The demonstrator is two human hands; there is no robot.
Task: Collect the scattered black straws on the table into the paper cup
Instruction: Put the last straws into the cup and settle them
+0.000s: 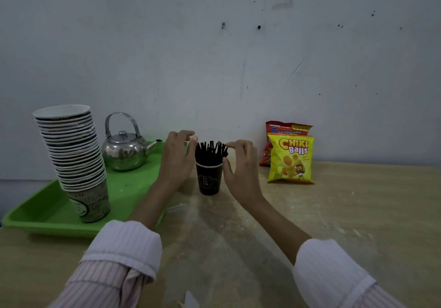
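- Nearest the camera: two rolled-up cuffs of a pale pink striped shirt, left sleeve [121,257] and right sleeve [334,272], bare forearms reaching forward over a light wooden table [358,212].
- Small white scrap [191,299] on the tabletop between the sleeves, at the bottom edge.
- Farther up, centre: dark brown paper cup with pale lettering [209,179], standing upright on the table, full of thin black straws [211,150] that stick up above its white rim and fan out a little.
- No black straws seen lying loose on the tabletop; all visible ones inside the cup.
- Left hand [177,157] just beside the cup on its left, fingers curled loosely, thumb and forefinger close together near the straw tops; gripping nothing that can be made out.
- Right hand [241,164] just beside the cup on its right, fingers spread and bent, thumb near the rim, fingertips by the straw ends; open, holding nothing.
- Touching or merely close to the straws: cannot tell for either hand.
- Left of the cup: bright green plastic tray [35,214] on the table.
- On the tray, near corner: tall leaning stack of printed paper cups [71,155].
- On the tray, farther back: shiny round metal kettle with arched handle [124,150], spout pointing toward the left hand.
- Right of the cup, against the wall: yellow snack bag labelled "Chiki Balls" [291,162], with a red snack bag [281,131] standing behind it.
- Behind everything: plain grey wall with scattered dark marks [214,45].
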